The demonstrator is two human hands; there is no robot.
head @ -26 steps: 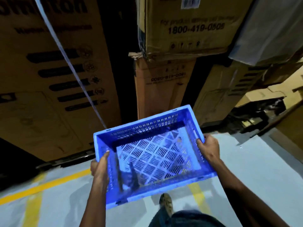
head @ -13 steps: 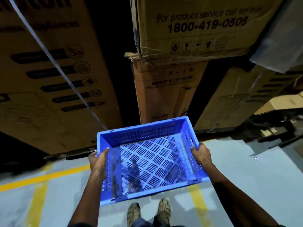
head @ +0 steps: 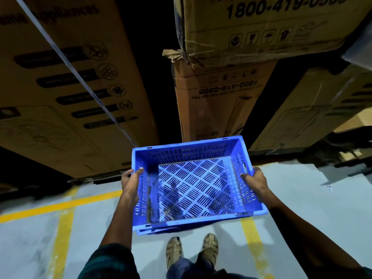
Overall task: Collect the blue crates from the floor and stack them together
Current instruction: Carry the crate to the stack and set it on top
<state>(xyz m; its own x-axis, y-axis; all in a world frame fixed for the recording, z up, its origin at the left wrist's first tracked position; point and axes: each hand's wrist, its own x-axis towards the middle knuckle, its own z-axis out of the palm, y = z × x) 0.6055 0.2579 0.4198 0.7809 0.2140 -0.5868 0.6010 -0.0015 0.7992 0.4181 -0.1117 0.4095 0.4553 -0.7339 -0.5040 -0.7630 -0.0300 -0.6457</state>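
Note:
An empty blue crate (head: 193, 186) with slotted walls and floor hangs in the air in front of me, above the grey floor. My left hand (head: 130, 183) grips its left wall and my right hand (head: 254, 181) grips its right wall near the handle slot. The crate sits roughly level, open side up. A second blue rim edge shows just under its near side; whether it is another crate I cannot tell.
Tall cardboard boxes (head: 217, 101) stand stacked straight ahead, with a large box (head: 66, 93) on the left and more boxes (head: 314, 109) on the right. Yellow lines (head: 62, 230) mark the grey floor. My feet in sandals (head: 191, 250) stand below the crate.
The crate has levelled from a tilt and come closer to the boxes. Both hands keep their hold. My two feet now stand side by side.

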